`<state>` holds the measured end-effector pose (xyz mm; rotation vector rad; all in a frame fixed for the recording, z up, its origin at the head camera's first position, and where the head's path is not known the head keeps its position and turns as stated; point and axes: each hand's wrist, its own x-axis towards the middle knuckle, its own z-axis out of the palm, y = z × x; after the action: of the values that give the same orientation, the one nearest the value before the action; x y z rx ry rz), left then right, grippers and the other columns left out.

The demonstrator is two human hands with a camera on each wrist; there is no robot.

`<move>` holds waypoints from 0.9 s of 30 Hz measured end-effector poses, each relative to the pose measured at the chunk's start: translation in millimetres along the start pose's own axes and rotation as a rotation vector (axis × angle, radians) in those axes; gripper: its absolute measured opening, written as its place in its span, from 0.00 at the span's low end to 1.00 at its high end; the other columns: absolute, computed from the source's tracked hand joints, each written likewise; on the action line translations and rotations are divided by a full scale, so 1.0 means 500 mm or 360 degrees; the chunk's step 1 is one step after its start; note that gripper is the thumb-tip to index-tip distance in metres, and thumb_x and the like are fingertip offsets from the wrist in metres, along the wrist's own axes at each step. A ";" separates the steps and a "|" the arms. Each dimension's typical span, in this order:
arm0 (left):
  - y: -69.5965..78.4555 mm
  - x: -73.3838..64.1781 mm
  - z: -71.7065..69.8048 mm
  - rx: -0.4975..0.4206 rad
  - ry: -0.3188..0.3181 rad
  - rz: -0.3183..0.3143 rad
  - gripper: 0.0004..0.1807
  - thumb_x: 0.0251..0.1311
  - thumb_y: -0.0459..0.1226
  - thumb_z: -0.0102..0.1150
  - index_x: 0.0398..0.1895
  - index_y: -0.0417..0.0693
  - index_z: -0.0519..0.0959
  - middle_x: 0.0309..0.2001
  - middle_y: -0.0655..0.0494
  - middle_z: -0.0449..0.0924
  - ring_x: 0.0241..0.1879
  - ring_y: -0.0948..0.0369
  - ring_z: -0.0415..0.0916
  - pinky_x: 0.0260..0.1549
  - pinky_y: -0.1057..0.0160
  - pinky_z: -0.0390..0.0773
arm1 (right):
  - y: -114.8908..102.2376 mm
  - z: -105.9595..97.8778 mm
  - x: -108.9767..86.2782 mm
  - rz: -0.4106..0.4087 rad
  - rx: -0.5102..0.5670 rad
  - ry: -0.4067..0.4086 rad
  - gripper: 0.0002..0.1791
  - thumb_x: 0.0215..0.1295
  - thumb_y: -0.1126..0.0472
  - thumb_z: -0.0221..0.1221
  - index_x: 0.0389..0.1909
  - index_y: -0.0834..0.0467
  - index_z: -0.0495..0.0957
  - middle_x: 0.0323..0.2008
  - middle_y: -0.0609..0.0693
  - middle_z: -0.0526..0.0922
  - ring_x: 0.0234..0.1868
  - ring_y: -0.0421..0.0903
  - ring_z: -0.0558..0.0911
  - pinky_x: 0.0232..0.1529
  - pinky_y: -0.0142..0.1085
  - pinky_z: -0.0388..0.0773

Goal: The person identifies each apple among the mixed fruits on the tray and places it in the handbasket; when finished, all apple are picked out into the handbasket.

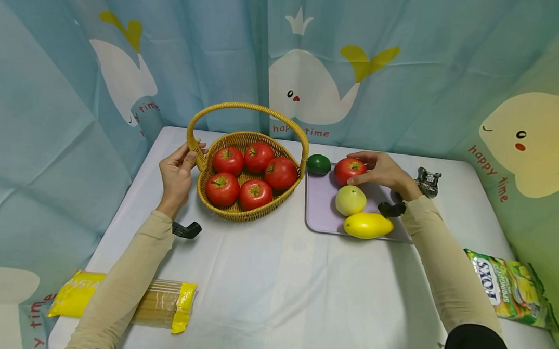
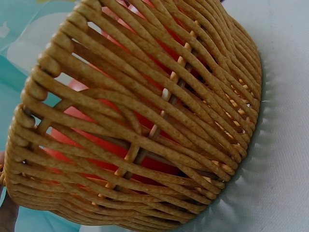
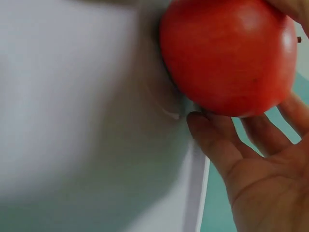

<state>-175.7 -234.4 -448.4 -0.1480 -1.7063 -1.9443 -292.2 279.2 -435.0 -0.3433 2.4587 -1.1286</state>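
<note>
My left hand (image 1: 175,174) pinches the left side of a wicker basket (image 1: 233,214) where its arched handle meets the rim. Several red apples (image 1: 222,188) lie inside; in the left wrist view their red shows through the woven wall (image 2: 159,125). On the right, my right hand (image 1: 386,171) grips another red apple (image 1: 347,169) at the back of a light purple tray (image 1: 322,213), thumb on the near side and fingers round the far side. The right wrist view shows this apple (image 3: 229,58) close up, with fingertips at its lower side.
Next to the held apple are a pale yellow-green round fruit (image 1: 350,200), a long yellow fruit (image 1: 368,226) and a dark green fruit (image 1: 319,165). A pasta pack (image 1: 161,302) lies front left, partly under my left forearm. A green snack bag (image 1: 513,289) lies at the right edge.
</note>
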 end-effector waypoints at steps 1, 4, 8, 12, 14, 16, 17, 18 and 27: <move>0.000 -0.001 0.000 0.0003 -0.0004 -0.0002 0.19 0.76 0.31 0.58 0.63 0.25 0.79 0.48 0.56 0.91 0.50 0.53 0.90 0.51 0.67 0.88 | 0.003 -0.003 -0.002 0.0002 0.0010 0.0028 0.42 0.60 0.51 0.78 0.74 0.53 0.73 0.69 0.57 0.77 0.63 0.54 0.76 0.54 0.28 0.78; 0.000 -0.001 0.001 0.0000 -0.0003 -0.0006 0.19 0.76 0.30 0.58 0.63 0.26 0.80 0.48 0.56 0.91 0.50 0.53 0.89 0.51 0.67 0.88 | 0.009 -0.012 -0.010 -0.0008 0.0041 0.0119 0.41 0.60 0.52 0.78 0.74 0.53 0.74 0.67 0.57 0.78 0.59 0.52 0.77 0.53 0.26 0.78; 0.000 0.000 0.001 -0.0015 0.0007 -0.0005 0.18 0.75 0.30 0.59 0.62 0.27 0.81 0.48 0.56 0.91 0.50 0.52 0.89 0.52 0.67 0.88 | 0.013 -0.024 -0.022 -0.0038 0.0057 0.0231 0.41 0.59 0.54 0.79 0.73 0.52 0.75 0.66 0.54 0.80 0.57 0.47 0.77 0.52 0.23 0.77; -0.001 0.000 0.001 -0.0040 0.0007 -0.0013 0.19 0.75 0.30 0.59 0.62 0.24 0.80 0.48 0.55 0.91 0.49 0.52 0.89 0.53 0.66 0.88 | 0.009 -0.032 -0.033 -0.0065 0.0136 0.0272 0.41 0.57 0.58 0.80 0.73 0.51 0.76 0.61 0.45 0.82 0.56 0.43 0.79 0.51 0.23 0.80; -0.001 0.000 0.001 -0.0040 0.0004 -0.0016 0.19 0.75 0.30 0.59 0.63 0.25 0.80 0.49 0.54 0.91 0.50 0.51 0.89 0.53 0.67 0.88 | 0.003 -0.033 -0.039 -0.0076 0.0178 0.0275 0.41 0.57 0.60 0.80 0.73 0.51 0.77 0.58 0.39 0.84 0.56 0.43 0.80 0.50 0.24 0.81; 0.000 0.000 0.000 -0.0038 -0.0001 -0.0014 0.19 0.76 0.30 0.58 0.63 0.26 0.80 0.49 0.53 0.91 0.50 0.51 0.89 0.52 0.67 0.88 | -0.004 -0.034 -0.045 -0.0094 0.0196 0.0273 0.41 0.57 0.61 0.79 0.73 0.51 0.77 0.55 0.36 0.84 0.55 0.43 0.80 0.50 0.25 0.82; 0.000 -0.001 0.000 -0.0030 -0.0004 -0.0011 0.19 0.76 0.30 0.58 0.63 0.27 0.80 0.49 0.53 0.91 0.51 0.51 0.89 0.52 0.67 0.88 | -0.008 -0.033 -0.048 -0.0104 0.0201 0.0275 0.41 0.57 0.61 0.79 0.73 0.51 0.77 0.55 0.35 0.85 0.55 0.44 0.80 0.50 0.25 0.82; 0.000 -0.001 0.000 -0.0026 -0.0006 -0.0009 0.19 0.76 0.30 0.58 0.63 0.28 0.80 0.49 0.53 0.91 0.51 0.51 0.89 0.52 0.67 0.88 | -0.012 -0.033 -0.050 -0.0116 0.0198 0.0274 0.40 0.58 0.61 0.79 0.73 0.50 0.77 0.55 0.35 0.85 0.55 0.44 0.80 0.50 0.26 0.82; -0.001 0.000 0.002 -0.0040 0.0010 -0.0005 0.19 0.75 0.31 0.58 0.62 0.24 0.80 0.49 0.53 0.91 0.47 0.60 0.90 0.51 0.67 0.88 | -0.061 -0.020 -0.065 -0.0285 0.0275 0.0234 0.39 0.57 0.68 0.78 0.72 0.56 0.77 0.53 0.37 0.86 0.53 0.44 0.83 0.49 0.28 0.85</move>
<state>-176.2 -233.6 -449.0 -0.1480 -1.6796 -1.9670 -266.4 278.7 -397.2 -0.4499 2.4702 -1.4789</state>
